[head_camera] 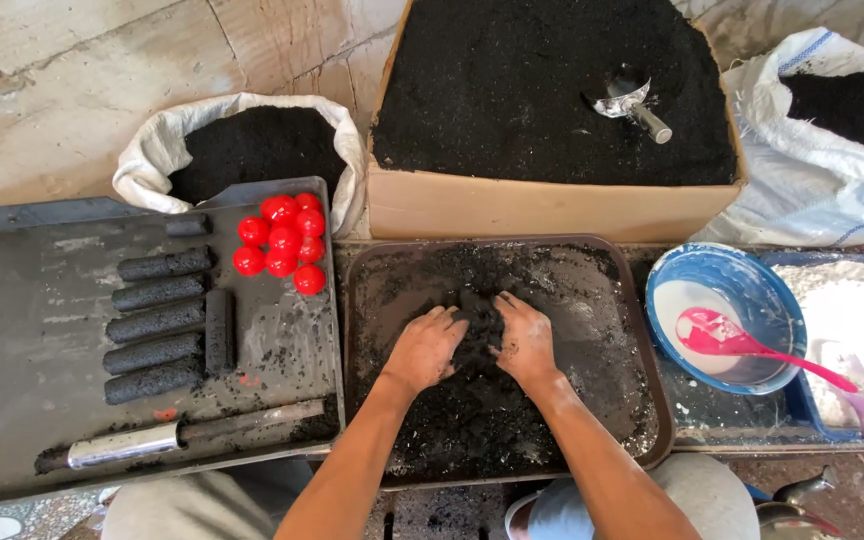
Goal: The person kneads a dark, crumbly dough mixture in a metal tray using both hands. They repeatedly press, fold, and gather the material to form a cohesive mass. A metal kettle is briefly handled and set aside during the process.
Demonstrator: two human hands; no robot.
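Observation:
Both hands press side by side into a heap of black powder (480, 400) on a brown tray (652, 390) in front of me. My left hand (424, 348) lies palm down with its fingers dug into the dark pile. My right hand (526, 338) rests next to it, fingers curled over the same mound. The two hands nearly touch at the middle of the tray. Both are dusted with black.
A grey tray (12, 340) on the left holds several black cylinders (157, 322), a cluster of red balls (282, 240) and a metal tube mould (127, 445). Behind stand a cardboard box of black powder with a metal scoop (632, 105) and two sacks. At right are a blue bowl (767, 300) with a pink spoon (742, 345) and white powder (852, 330).

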